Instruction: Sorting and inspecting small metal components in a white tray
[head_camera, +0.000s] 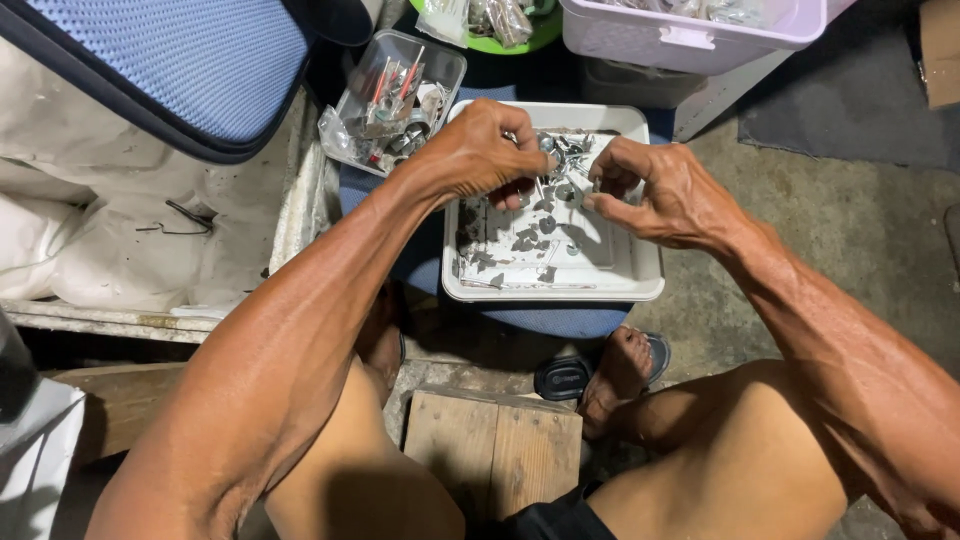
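A white rectangular tray (620, 275) rests on a blue seat and holds several small grey metal parts (545, 222). My left hand (478, 152) hovers over the tray's far left corner, fingers pinched around a thin metal piece (541, 150). My right hand (662, 192) is over the tray's right side, thumb and fingers curled together close to a small part; what it grips is too small to tell. The two hands nearly meet above the heap of parts at the tray's far end.
A clear plastic box (400, 95) with red-handled bits stands left of the tray. A pale lidded bin (690, 35) and green dish (530, 35) are behind. A blue chair cushion (170, 70) lies far left. A wooden stool (495, 445) sits between my knees, a sandalled foot (610, 370) beside it.
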